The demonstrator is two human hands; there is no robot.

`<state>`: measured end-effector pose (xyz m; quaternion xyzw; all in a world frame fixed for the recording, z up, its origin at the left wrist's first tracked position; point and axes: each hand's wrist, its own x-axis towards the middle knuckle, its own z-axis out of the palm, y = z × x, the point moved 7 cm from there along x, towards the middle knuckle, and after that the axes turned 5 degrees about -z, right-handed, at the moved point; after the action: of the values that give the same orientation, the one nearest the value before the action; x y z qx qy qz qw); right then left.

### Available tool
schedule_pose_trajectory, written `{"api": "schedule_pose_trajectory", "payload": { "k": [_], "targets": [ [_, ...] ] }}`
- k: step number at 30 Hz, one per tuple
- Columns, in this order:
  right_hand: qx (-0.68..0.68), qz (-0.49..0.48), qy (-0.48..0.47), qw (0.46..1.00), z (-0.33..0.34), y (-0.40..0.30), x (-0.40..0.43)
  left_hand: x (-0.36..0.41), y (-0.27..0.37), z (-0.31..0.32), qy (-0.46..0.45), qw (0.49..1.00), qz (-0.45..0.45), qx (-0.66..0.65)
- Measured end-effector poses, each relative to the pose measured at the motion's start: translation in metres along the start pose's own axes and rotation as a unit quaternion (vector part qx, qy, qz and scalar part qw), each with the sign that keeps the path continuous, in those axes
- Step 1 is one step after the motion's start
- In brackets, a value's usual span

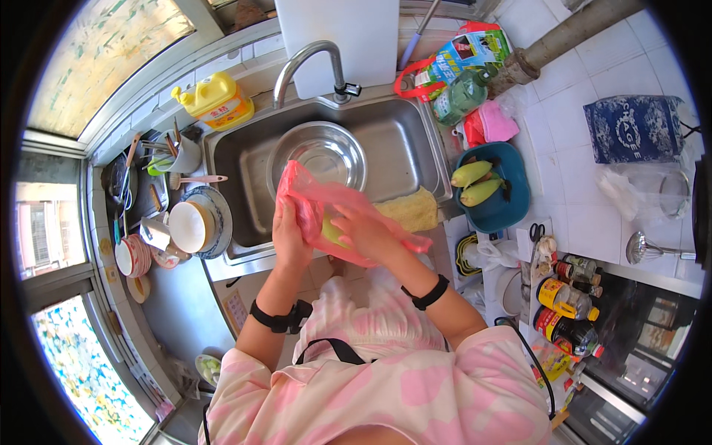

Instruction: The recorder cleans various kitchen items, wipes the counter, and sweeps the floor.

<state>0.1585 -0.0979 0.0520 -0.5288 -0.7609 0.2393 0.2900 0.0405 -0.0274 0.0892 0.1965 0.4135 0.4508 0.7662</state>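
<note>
A thin red plastic bag (356,208) is held over the near edge of the sink. My left hand (292,231) grips the bag's left side. My right hand (364,231) reaches into its opening, its fingers at a pale green vegetable (334,229) inside; whether they grip it is hard to tell. Beyond the bag, a round steel basin (328,153) sits in the stainless sink (397,147). A blue-green plastic tub (503,208) at the right holds pale green corn cobs or similar vegetables (479,192).
The chrome faucet (334,61) arches over the sink. A yellow cloth (411,210) lies on the sink's near rim. Stacked bowls (191,227) and a utensil holder (183,153) stand left, beside a yellow jug (219,103). A green bottle (461,97) and sauce bottles (564,300) are at the right.
</note>
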Motion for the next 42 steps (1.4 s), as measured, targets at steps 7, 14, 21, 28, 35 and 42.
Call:
{"api": "schedule_pose_trajectory", "payload": {
  "k": [7, 14, 21, 28, 35, 42],
  "targets": [
    [-0.076, 0.117, -0.100, 0.985, 0.030, 0.018, 0.011, 0.004, -0.003, -0.025, -0.037, 0.997, -0.058, -0.022],
    [-0.047, 0.190, -0.098, 0.976, 0.105, 0.047, 0.016, -0.001, -0.017, -0.014, -0.069, 0.996, -0.058, 0.011],
    [0.124, 0.247, -0.042, 0.960, 0.128, 0.050, 0.003, 0.028, 0.002, -0.051, 0.014, 1.000, 0.005, 0.005],
    [0.068, 0.154, -0.055, 0.984, -0.019, -0.009, -0.004, 0.081, 0.010, -0.147, 0.087, 0.992, -0.057, -0.066],
    [0.096, 0.033, -0.025, 0.994, -0.083, -0.033, -0.008, 0.101, 0.017, -0.144, 0.139, 0.985, -0.016, -0.101],
    [0.383, 0.077, 0.336, 0.857, -0.143, 0.007, -0.062, 0.105, 0.023, -0.130, 0.097, 0.992, -0.040, -0.066]
  ]
}}
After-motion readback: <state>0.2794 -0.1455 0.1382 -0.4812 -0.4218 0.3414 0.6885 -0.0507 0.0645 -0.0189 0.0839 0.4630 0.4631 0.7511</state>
